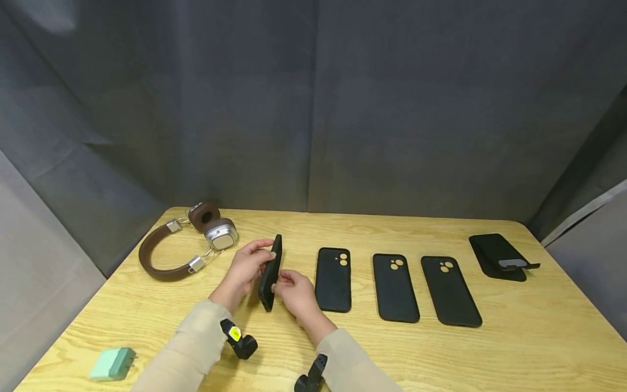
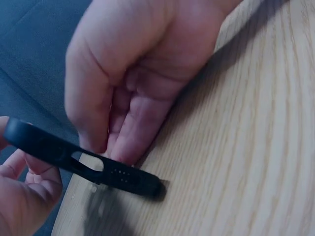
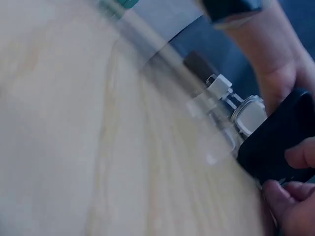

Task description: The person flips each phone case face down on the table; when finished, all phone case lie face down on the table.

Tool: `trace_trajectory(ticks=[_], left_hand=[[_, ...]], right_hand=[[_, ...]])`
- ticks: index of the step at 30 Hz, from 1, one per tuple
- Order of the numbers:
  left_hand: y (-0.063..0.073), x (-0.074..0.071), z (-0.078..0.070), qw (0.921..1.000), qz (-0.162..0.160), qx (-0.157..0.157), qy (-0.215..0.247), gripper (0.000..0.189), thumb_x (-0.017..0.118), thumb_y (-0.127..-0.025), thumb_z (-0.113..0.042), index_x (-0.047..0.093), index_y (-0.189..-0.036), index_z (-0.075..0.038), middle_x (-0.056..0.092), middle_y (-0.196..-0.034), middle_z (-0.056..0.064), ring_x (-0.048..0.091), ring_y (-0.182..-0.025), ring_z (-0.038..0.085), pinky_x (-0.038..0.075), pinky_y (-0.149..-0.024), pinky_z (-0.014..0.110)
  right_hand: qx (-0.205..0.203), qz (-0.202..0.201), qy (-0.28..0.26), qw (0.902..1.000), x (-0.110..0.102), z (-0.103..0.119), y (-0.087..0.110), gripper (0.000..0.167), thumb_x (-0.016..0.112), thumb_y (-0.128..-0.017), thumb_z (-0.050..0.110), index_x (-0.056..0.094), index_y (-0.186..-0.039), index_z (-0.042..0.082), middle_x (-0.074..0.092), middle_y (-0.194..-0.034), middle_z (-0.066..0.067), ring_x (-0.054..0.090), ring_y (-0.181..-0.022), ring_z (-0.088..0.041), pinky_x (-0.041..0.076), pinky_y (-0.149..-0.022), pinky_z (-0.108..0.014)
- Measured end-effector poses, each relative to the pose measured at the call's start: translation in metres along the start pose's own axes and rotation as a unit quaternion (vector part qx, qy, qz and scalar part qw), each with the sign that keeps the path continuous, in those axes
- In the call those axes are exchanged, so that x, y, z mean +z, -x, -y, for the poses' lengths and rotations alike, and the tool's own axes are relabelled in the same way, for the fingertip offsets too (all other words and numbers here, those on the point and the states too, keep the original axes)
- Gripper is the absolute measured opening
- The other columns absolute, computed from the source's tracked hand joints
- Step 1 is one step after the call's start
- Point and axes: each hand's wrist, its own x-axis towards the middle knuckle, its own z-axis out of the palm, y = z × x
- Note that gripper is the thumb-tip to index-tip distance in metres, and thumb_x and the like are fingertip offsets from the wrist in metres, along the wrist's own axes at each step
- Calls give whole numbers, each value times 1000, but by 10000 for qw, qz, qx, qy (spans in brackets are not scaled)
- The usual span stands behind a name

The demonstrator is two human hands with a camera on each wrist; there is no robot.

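Observation:
A black phone case (image 1: 271, 272) stands nearly on edge between my two hands, over the left-middle part of the table. My left hand (image 1: 246, 267) grips its upper far part, with fingertips along the edge. Lower down on the near side, my right hand (image 1: 296, 294) pinches the case's edge. In the left wrist view the end of the case (image 2: 123, 178) shows an oblong cutout and small holes. The right wrist view has the case's dark flat face (image 3: 275, 140), a right thumb (image 3: 301, 155) on it and the left hand behind.
Black phone cases lie in a row to the right: one (image 1: 333, 280), another (image 1: 395, 288) and a third (image 1: 450, 291). Far right is a black flat case (image 1: 495, 250) with a raised flap. Brown headphones (image 1: 164, 272) lie back left; a mint-green charger plug (image 1: 111, 363) lies front left.

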Motion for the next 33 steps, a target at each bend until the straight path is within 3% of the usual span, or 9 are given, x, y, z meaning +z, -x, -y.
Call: trace_trajectory(ticks=[5,8,12,16,26,33], left_hand=[[0,-1,0,10000,47,-31,6,39,56,-83,1,53,-122,3,57,-77,0,56,-66,10,44,-57,21],[0,-1,-1,10000,69,-67,-17,39,57,-84,1,54,-122,2,59,-80,2,58,-67,11,45,-58,21],[0,-1,-1,9999,93,-105,-22,38,57,-84,0,54,-122,1,60,-84,7,57,-66,12,45,-58,22],[-1,0,-1,9998,118,-127,-53,38,58,-84,-1,54,-122,-1,59,-81,4,53,-62,11,45,-59,22],[2,5,-2,9993,265,-72,-235,39,59,-84,-2,53,-123,-2,56,-76,1,53,-61,12,46,-59,24],[3,7,-1,9993,298,-104,-182,39,59,-85,-2,53,-123,-2,55,-78,2,52,-61,12,44,-59,24]], right_hand=[[263,23,-668,9974,-6,9,5,47,58,-85,9,49,-128,-8,61,-109,-19,59,-95,-23,50,-78,-32],[273,197,-1089,9935,-9,17,8,51,54,-87,10,43,-132,-9,59,-113,-22,60,-100,-31,51,-82,-36],[290,519,-1452,9876,-11,28,14,55,55,-90,14,37,-135,-10,54,-120,-25,55,-112,-36,46,-92,-45],[298,657,-1630,9840,-9,34,20,58,58,-90,17,36,-135,-11,52,-122,-26,55,-112,-35,45,-92,-46],[131,345,-1045,9938,-4,40,24,49,67,-83,13,51,-124,-9,59,-111,-20,61,-99,-27,53,-81,-37],[193,162,-832,9962,-6,42,23,48,68,-79,3,52,-121,-13,53,-87,-10,57,-75,-14,55,-72,-33]])
